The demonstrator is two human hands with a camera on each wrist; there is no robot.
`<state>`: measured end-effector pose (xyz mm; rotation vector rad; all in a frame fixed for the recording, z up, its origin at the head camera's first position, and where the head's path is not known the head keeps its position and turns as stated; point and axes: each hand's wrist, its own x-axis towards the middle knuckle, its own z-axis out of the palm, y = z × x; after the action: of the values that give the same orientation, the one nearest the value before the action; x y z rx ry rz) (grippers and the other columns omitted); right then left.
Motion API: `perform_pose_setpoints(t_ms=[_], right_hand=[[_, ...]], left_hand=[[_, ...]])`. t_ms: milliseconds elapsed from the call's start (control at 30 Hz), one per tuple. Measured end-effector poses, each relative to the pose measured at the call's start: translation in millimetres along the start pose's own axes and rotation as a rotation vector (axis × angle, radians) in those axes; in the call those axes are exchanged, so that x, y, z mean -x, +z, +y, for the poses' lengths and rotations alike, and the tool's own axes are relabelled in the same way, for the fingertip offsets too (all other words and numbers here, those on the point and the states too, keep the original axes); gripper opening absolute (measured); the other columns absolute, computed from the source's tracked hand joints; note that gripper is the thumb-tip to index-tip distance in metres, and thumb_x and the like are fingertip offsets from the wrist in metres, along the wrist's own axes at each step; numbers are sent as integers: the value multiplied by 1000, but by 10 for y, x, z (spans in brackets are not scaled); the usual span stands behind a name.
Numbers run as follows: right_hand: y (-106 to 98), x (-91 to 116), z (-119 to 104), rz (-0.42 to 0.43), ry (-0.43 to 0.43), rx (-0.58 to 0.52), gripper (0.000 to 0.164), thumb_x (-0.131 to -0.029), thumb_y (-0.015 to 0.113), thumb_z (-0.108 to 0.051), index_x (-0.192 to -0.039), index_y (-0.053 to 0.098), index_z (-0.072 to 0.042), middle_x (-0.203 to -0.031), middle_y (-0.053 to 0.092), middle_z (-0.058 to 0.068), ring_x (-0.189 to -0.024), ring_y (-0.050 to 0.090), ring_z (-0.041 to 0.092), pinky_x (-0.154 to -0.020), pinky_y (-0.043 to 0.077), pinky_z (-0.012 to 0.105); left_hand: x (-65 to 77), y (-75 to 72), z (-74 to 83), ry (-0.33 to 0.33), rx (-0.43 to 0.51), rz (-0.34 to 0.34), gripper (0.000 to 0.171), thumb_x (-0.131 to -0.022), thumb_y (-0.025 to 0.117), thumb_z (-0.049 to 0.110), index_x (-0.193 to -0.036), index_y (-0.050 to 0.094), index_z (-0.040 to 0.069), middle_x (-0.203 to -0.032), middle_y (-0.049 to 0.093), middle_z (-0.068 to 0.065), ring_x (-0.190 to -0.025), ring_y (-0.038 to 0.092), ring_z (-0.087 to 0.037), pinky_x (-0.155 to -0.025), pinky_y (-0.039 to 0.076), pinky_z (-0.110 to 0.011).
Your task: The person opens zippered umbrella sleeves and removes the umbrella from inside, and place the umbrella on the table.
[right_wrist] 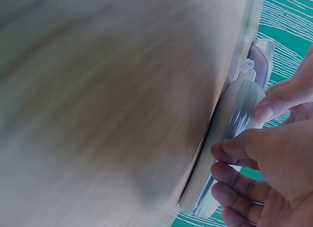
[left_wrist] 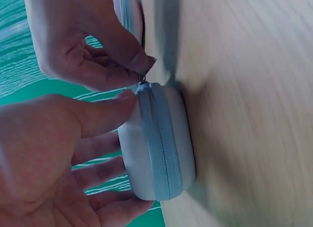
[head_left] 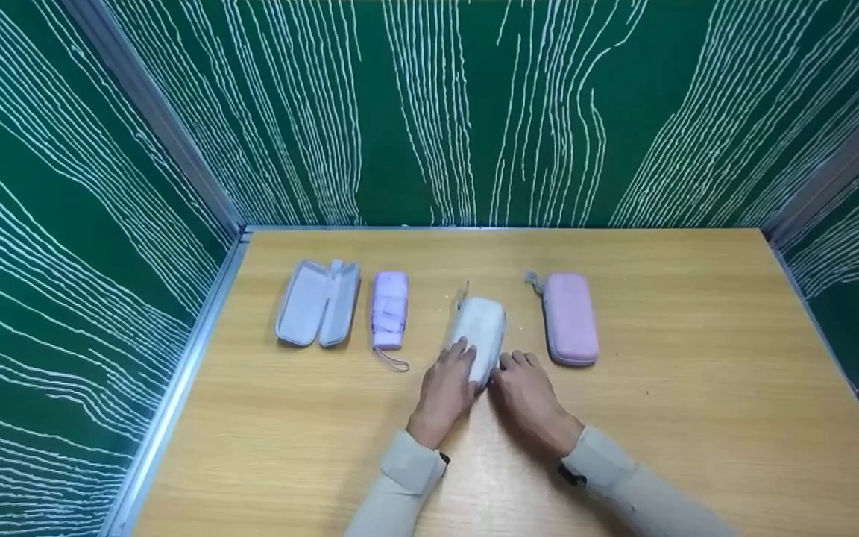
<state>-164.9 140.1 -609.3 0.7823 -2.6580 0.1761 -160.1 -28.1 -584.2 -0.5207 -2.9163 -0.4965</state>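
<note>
A white hard zip case lies on the table, its grey zipper band closed along the side seen in the left wrist view. My left hand grips the case, thumb at the near end and fingers spread across the top to the far side. At the case's near right corner, my right hand pinches a small dark zipper pull between thumb and forefinger. In the right wrist view the fingertips of the right hand hide the pull.
Left of the white case lie a folded lilac umbrella with a wrist strap and an opened grey-lilac case. A pink zip case lies to the right. Green panels with white lines stand around the wooden table.
</note>
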Motion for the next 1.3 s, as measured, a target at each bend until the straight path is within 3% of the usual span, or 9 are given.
perform_pose_setpoints(t_ms=[233, 467, 933, 1300], right_hand=[[-17, 16, 17, -28, 12, 17, 10, -83, 74, 3, -88, 79, -4, -84, 64, 13, -77, 58, 31, -74, 51, 44], [-25, 14, 33, -37, 34, 15, 6, -84, 75, 1, -84, 78, -4, -82, 63, 12, -76, 58, 31, -72, 50, 43], [-42, 23, 36, -51, 48, -7, 6, -86, 74, 2, -84, 78, -2, -82, 64, 13, -76, 59, 32, -72, 51, 45], [-6, 59, 55, 59, 24, 0, 11, -83, 78, -3, -73, 73, -4, -76, 58, 10, -71, 56, 31, -69, 49, 43]], left_hand=[[-5, 54, 100, -21, -59, 82, 54, -84, 87, 20, -132, 69, 3, -139, 66, -16, -107, 71, -34, -78, 63, -41], [-19, 116, 172, -79, -46, 113, 57, -83, 89, 20, -133, 68, 1, -140, 64, -17, -105, 69, -33, -73, 63, -39], [-30, 168, 252, -117, -124, 147, 57, -85, 86, 23, -135, 68, 3, -140, 65, -15, -106, 69, -30, -72, 64, -34], [-25, 250, 318, -137, -228, 210, 59, -83, 86, 31, -133, 68, 5, -138, 65, -14, -109, 68, -30, -75, 63, -30]])
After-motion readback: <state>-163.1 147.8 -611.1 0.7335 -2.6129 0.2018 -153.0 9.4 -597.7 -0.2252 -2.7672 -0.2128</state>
